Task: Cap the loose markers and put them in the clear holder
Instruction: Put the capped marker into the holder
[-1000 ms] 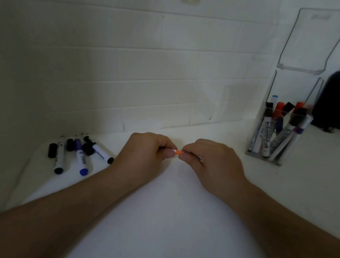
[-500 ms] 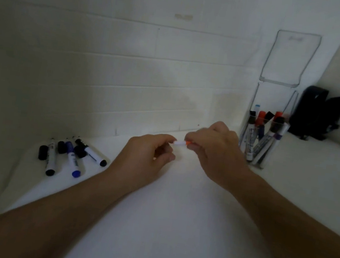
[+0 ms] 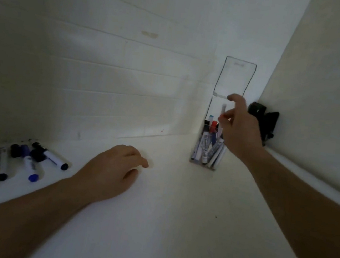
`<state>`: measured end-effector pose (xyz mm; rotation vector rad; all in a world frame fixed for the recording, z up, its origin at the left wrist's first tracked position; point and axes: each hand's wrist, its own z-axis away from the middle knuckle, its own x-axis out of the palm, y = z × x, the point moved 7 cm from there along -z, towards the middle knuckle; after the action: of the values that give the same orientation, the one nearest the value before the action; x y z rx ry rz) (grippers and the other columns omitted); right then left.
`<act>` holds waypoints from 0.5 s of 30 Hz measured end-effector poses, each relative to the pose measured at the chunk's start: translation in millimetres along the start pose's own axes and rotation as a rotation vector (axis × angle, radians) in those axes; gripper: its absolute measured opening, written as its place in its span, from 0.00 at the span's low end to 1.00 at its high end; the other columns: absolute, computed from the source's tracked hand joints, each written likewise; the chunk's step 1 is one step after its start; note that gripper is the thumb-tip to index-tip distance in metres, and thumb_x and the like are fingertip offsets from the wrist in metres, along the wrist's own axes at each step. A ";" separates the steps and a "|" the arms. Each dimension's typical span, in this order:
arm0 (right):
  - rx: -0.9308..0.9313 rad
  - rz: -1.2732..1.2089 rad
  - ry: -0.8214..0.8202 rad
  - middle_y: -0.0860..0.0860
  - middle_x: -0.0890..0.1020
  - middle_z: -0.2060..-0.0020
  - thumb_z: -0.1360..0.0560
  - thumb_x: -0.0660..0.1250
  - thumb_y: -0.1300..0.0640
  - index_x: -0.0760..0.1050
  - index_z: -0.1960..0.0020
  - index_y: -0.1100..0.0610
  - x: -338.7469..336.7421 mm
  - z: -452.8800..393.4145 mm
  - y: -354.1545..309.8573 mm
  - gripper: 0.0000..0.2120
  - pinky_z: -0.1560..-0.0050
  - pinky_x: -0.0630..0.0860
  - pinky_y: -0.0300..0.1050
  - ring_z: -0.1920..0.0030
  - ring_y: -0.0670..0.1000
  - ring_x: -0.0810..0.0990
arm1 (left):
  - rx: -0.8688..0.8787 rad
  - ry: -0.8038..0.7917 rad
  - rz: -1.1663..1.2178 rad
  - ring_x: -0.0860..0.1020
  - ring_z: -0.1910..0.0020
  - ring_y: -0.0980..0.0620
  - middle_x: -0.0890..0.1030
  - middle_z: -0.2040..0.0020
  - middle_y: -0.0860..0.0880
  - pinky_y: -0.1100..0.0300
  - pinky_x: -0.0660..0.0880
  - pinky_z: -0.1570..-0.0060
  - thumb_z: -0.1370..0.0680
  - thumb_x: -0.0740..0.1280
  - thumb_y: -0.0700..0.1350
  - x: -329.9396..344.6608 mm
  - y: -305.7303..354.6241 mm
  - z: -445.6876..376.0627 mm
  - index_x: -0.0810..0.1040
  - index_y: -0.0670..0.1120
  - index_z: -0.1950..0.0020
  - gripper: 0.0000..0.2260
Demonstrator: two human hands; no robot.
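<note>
White-barrelled and upright, the marker (image 3: 223, 112) in your right hand (image 3: 238, 127) is pinched between thumb and fingertips, index finger lifted free. Its long axis runs nearly vertical, and the clear holder (image 3: 197, 154) opens just below your grip, with capped markers standing inside it already. The drop is straight down from your fingers; I judge a slight tilt could snag the barrel on the caps beneath. Your left hand (image 3: 113, 171) rests loosely curled on the counter, holding nothing. It lies far nearer the loose markers (image 3: 29, 159), well off to its left, so it suits the next pickup.
</note>
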<state>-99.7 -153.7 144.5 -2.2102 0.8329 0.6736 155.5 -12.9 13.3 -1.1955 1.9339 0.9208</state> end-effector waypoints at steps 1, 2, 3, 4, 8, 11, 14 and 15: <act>-0.020 0.078 -0.012 0.52 0.82 0.54 0.19 0.65 0.60 0.62 0.30 0.45 6.5 -0.5 1.0 0.22 0.60 0.82 0.48 0.60 0.50 0.82 | -0.003 0.004 0.002 0.76 0.45 0.55 0.79 0.44 0.57 0.63 0.70 0.49 0.23 0.68 0.44 -0.6 -0.5 0.5 0.81 0.56 0.40 0.12; -0.041 0.175 -0.012 0.53 0.82 0.56 0.19 0.64 0.59 0.62 0.31 0.44 11.5 -0.7 1.9 0.21 0.61 0.82 0.52 0.61 0.53 0.81 | -0.007 0.009 0.005 0.76 0.45 0.55 0.79 0.44 0.57 0.63 0.70 0.49 0.22 0.68 0.45 -1.3 -1.1 1.0 0.81 0.56 0.41 0.12; -0.052 0.275 -0.002 0.55 0.81 0.58 0.19 0.63 0.58 0.63 0.32 0.44 15.7 -1.1 3.9 0.19 0.62 0.81 0.54 0.61 0.54 0.79 | -0.008 0.014 0.003 0.76 0.45 0.55 0.79 0.44 0.57 0.63 0.70 0.49 0.22 0.68 0.45 -1.7 -1.9 1.7 0.81 0.57 0.41 0.12; -0.042 0.347 0.007 0.56 0.80 0.58 0.18 0.62 0.57 0.64 0.34 0.44 17.5 -0.7 5.8 0.16 0.62 0.80 0.53 0.60 0.54 0.77 | -0.007 0.019 -0.001 0.76 0.45 0.55 0.79 0.44 0.57 0.62 0.70 0.49 0.22 0.68 0.44 -1.9 -2.4 2.5 0.81 0.57 0.41 0.12; 0.005 0.469 -0.021 0.54 0.79 0.57 0.17 0.57 0.53 0.73 0.38 0.50 18.8 2.7 13.2 0.10 0.57 0.74 0.50 0.54 0.54 0.72 | -0.002 0.020 -0.006 0.76 0.45 0.55 0.79 0.45 0.57 0.63 0.70 0.50 0.22 0.67 0.44 -1.5 -2.4 2.6 0.81 0.57 0.42 0.12; 0.017 0.545 -0.068 0.51 0.80 0.59 0.18 0.57 0.55 0.80 0.44 0.52 20.0 2.7 18.8 0.12 0.54 0.76 0.52 0.52 0.55 0.70 | 0.014 0.026 -0.010 0.76 0.45 0.54 0.80 0.45 0.57 0.62 0.71 0.49 0.22 0.67 0.44 -2.0 -0.6 1.8 0.82 0.56 0.43 0.11; 0.050 0.499 -0.113 0.52 0.81 0.55 0.18 0.56 0.57 0.80 0.43 0.54 22.1 3.7 22.2 0.13 0.52 0.75 0.53 0.50 0.55 0.70 | 0.040 0.019 -0.025 0.76 0.45 0.53 0.80 0.46 0.57 0.61 0.73 0.49 0.22 0.67 0.43 -0.4 0.5 0.4 0.83 0.55 0.43 0.11; 0.041 0.482 -0.096 0.52 0.81 0.51 0.18 0.57 0.57 0.80 0.42 0.54 21.6 4.9 20.2 0.14 0.51 0.75 0.53 0.49 0.56 0.70 | 0.046 0.022 -0.033 0.77 0.46 0.53 0.81 0.46 0.57 0.61 0.73 0.49 0.22 0.67 0.43 -0.5 0.6 0.2 0.83 0.55 0.43 0.11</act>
<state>-100.9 -169.6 119.1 -1.9322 1.3326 0.9695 155.1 -12.3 13.7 -1.2119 1.9372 0.8450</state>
